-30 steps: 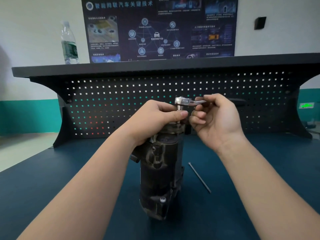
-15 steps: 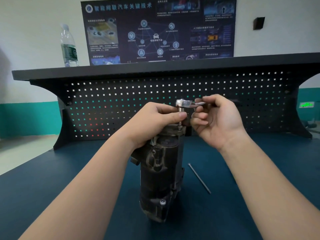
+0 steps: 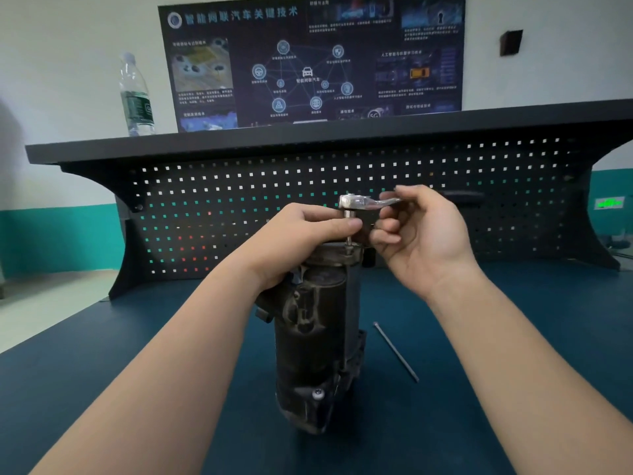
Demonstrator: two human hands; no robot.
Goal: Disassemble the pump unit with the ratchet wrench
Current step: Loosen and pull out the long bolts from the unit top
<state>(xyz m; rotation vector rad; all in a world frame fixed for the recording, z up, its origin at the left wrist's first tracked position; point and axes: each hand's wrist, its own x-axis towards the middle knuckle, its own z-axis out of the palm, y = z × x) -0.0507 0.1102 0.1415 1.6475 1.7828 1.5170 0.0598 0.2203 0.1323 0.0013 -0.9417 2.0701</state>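
The left hand [image 3: 301,234] steadied the heavy-looking, upright pump unit [image 3: 318,330] at its top while the right hand [image 3: 421,234] pinched the ratchet wrench [image 3: 363,202] handle above it

Dark blue bench top [image 3: 513,337], with black pump unit [image 3: 315,337] standing upright near the middle. Just right of it, apart, thin metal rod [image 3: 396,352] lying flat. Upper black shelf [image 3: 308,135] carrying water bottle [image 3: 135,97].
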